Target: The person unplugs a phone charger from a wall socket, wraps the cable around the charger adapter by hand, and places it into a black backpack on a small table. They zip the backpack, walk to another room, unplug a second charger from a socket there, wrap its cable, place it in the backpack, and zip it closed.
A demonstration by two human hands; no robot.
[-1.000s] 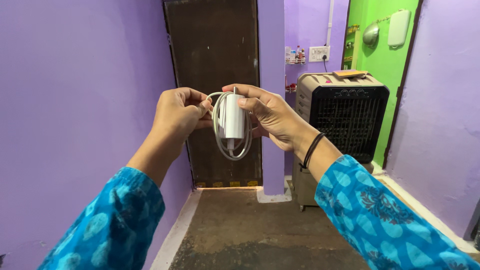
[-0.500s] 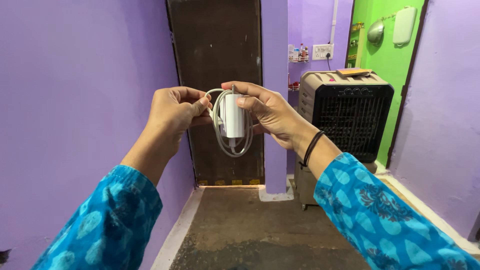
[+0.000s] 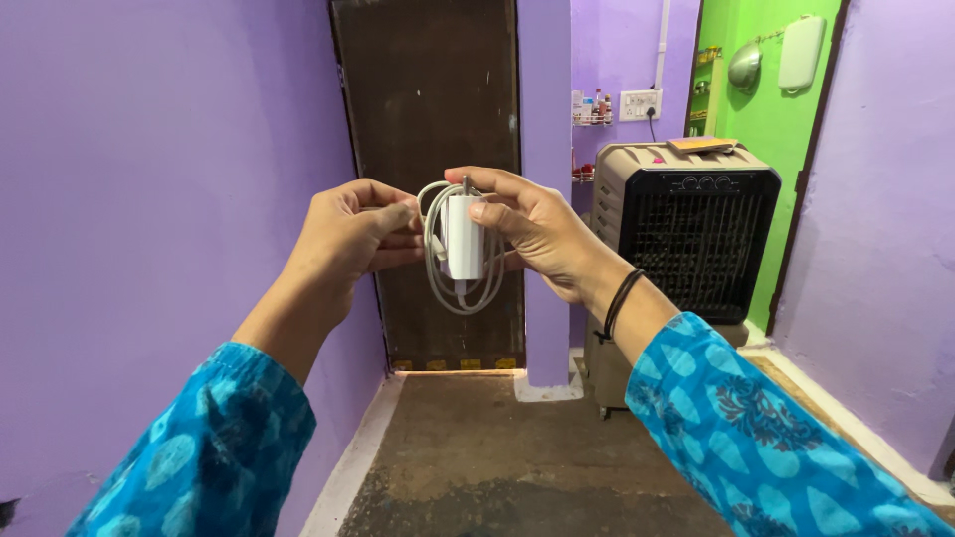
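Purple plastered walls close in a narrow passage with a rough, worn concrete floor (image 3: 497,447), and at chest height in the middle of it a person holds a small white charger block (image 3: 464,237) up in front of the dark door (image 3: 428,149). The right hand (image 3: 527,231) grips the smooth, rounded plastic block between thumb and fingers, its metal pin pointing upward. A thin white cable (image 3: 438,268) hangs from it in a loose glossy loop that sags just below the block. The left hand (image 3: 356,239) is curled closed around the cable's near side, fingers folded in, touching the loop just beside the block. A black band (image 3: 622,301) circles the right wrist, and both arms wear soft blue sleeves (image 3: 776,438) printed with paler blue shapes.

Behind the charger the door is a tall, flat, matt brown slab with a scuffed surface. To the door's right, past a purple pillar, stands a boxy beige air cooler (image 3: 686,239) with a black slatted grille; something flat and orange lies on its top. Above the cooler, a white switch plate (image 3: 639,103) is on the wall beside a small shelf of bottles (image 3: 589,107). Farther right of the door a bright green wall carries a rounded metal vessel (image 3: 744,66) and a white oblong object (image 3: 802,52).
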